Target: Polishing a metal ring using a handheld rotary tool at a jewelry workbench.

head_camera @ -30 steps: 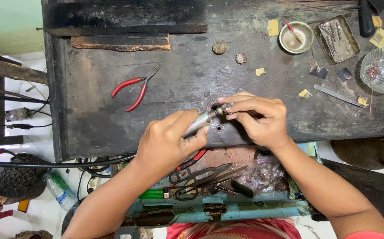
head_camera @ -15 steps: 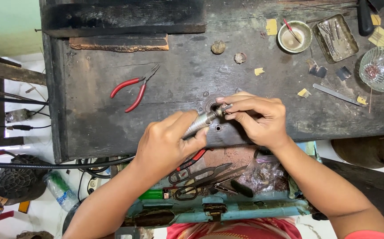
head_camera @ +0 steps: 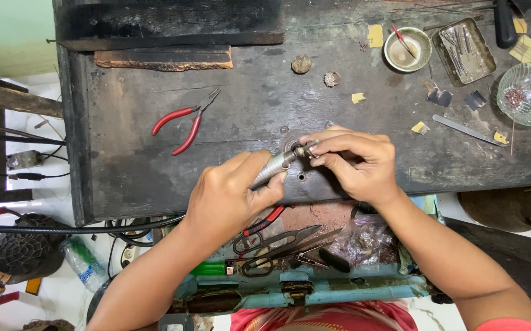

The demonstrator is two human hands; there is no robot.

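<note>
At the front edge of the dark wooden surface (head_camera: pixel 155 171), your two hands meet over a small round hole. Your left hand (head_camera: pixel 228 196) is closed around a silver rotary tool (head_camera: pixel 271 170). The tool is long and thin, and it lies slanted, with its back end low in your left palm and its tip pointing up and to the right. That tip points straight at your right hand (head_camera: pixel 354 162), which sits just beside it on the right.

Your right hand is curled shut, with the fingertips (head_camera: pixel 315 153) pinched together at the tool's tip. They seem to hold a tiny piece there (it is too small to make out). So the tip and the pinched fingers touch, or nearly touch; you cannot tell which.

Red pliers (head_camera: pixel 182 121) lie alone farther back on the left, well apart from both hands. Below the surface, an open blue drawer (head_camera: pixel 339 288) holds black scissors (head_camera: pixel 277 242) and other small tools.
</note>
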